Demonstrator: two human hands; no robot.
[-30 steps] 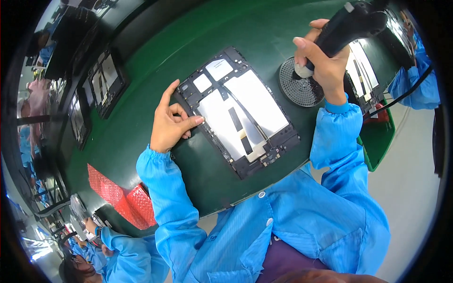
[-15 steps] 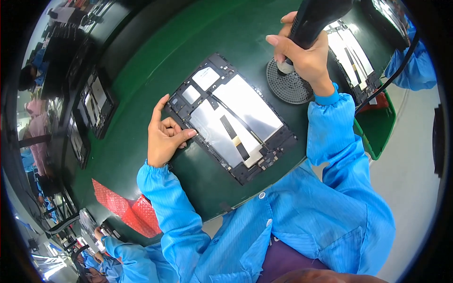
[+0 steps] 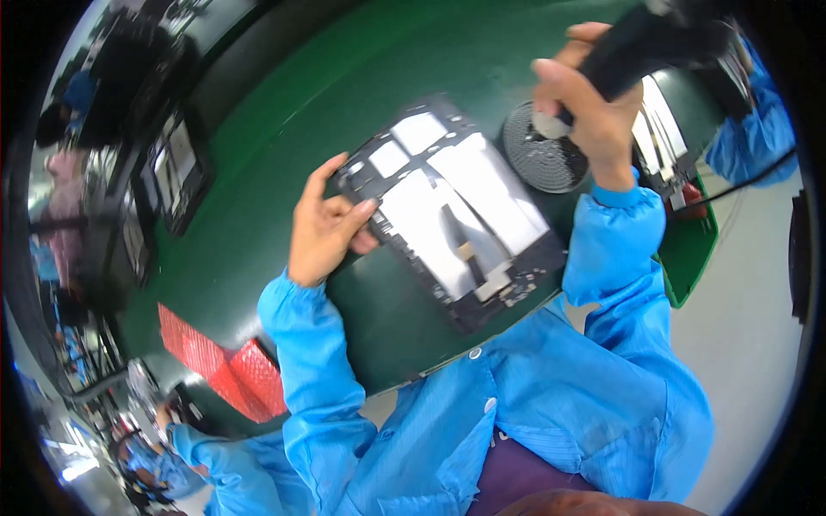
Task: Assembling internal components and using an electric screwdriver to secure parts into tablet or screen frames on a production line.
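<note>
**Two-handed grip**

We see the left hand (image 3: 329, 228) pinching the left edge of an opened tablet (image 3: 492, 196), the right hand (image 3: 600, 125) clasping a black handheld tool (image 3: 641, 56). The tablet is over the green table (image 3: 249, 215), beside a grey disc (image 3: 551, 163).

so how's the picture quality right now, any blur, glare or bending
Head view: the tablet is smeared, likely by motion, and its pale panels nearly wash out; head view: the right hand and black tool look soft too, while the red bubble wrap is sharper; head view: lights at lower left glare, and the fisheye ends in a dark rim.
</note>
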